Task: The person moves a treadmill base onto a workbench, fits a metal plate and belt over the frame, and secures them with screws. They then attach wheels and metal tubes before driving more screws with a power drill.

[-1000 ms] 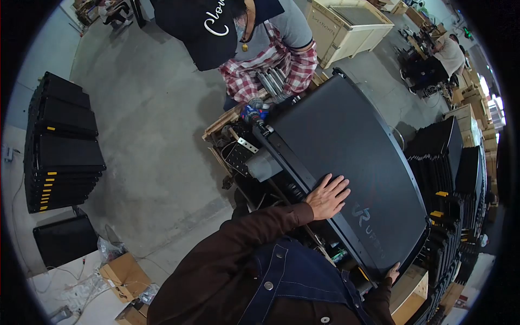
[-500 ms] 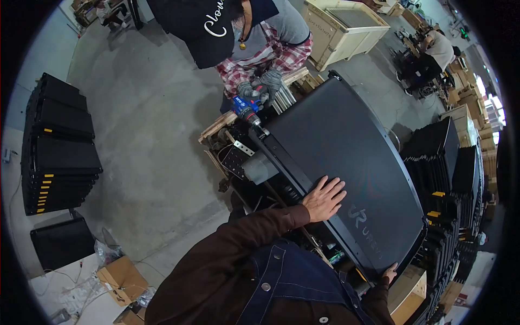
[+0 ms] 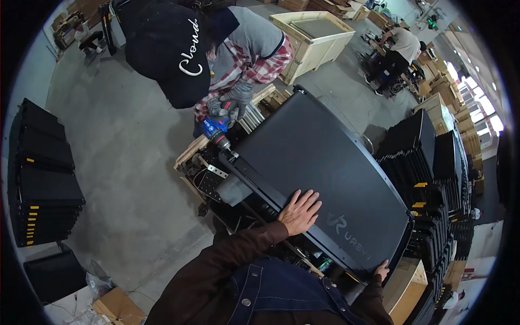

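Note:
My left hand point(image 3: 300, 212) lies flat with its fingers spread on the near edge of a large black panel point(image 3: 319, 162) marked with a logo. At the panel's lower right corner, my right hand point(image 3: 382, 270) rests against the edge, fingers partly visible. Across from me a co-worker in grey gloves point(image 3: 232, 103) holds a blue power drill point(image 3: 215, 129), its tip at the panel's far left corner. Under that corner a metal bracket point(image 3: 218, 171) and dark frame parts show.
Stacks of black panels stand at the left point(image 3: 46, 184) and right point(image 3: 403, 146). A wooden crate point(image 3: 309, 49) is behind the co-worker. Another person point(image 3: 403, 46) bends over equipment farther back. Cardboard boxes point(image 3: 116, 306) lie at the lower left.
The whole view has shifted, with the panel and my hands appearing farther left. The co-worker's head has come lower and closer to the drill. My left hand stays on the panel.

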{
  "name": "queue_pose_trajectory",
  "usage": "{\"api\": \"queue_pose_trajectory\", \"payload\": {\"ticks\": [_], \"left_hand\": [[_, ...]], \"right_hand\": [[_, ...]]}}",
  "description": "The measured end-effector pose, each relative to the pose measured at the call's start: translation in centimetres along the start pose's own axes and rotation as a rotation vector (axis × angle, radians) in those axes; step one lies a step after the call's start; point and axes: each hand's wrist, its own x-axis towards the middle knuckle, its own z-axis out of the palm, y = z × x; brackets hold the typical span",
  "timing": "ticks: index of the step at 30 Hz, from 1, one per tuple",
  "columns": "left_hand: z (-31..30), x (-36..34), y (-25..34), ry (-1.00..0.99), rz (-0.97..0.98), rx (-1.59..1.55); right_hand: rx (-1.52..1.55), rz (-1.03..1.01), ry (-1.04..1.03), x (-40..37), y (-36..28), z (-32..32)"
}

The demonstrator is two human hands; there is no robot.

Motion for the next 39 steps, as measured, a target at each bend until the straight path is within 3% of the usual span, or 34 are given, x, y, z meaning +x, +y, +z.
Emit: {"api": "queue_pose_trajectory", "payload": {"ticks": [8, 17, 39], "left_hand": [[-0.1, -0.2, 0.1, -0.013, -0.03, 0.002], [-0.2, 0.0, 0.2, -0.056, -0.018, 0.002], [0.3, -0.2, 0.0, -0.008, -0.026, -0.021]], "right_hand": [[-0.005, -0.101, -0.061, 2.2, 1.5, 0.0], [-0.02, 0.008, 0.015, 1.5, 1.0, 0.5], [0.111, -0.087, 0.019, 2.9, 2.1, 1.3]]}}
